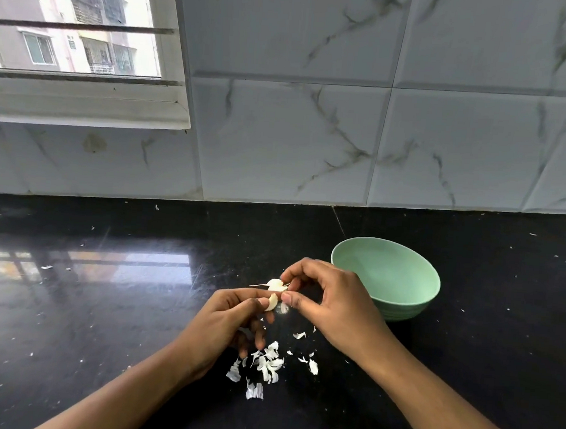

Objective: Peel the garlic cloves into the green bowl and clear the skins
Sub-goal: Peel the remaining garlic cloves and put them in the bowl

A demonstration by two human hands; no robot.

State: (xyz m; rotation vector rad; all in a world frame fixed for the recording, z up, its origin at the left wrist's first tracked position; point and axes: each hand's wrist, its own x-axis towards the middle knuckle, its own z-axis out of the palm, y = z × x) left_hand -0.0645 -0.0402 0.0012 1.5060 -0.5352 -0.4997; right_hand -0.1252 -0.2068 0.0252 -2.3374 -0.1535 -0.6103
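- Left hand (229, 315): its grip pinches the garlic clove (272, 302), long axis 1 to 7 o'clock.
- Right hand (332, 299): its grip pinches a skin piece (275, 284) at the clove's 12 o'clock.

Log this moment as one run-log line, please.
step: peeling | left hand: pinches clove | right hand: pinches skin | bowl: no clove visible | loose skins: on counter
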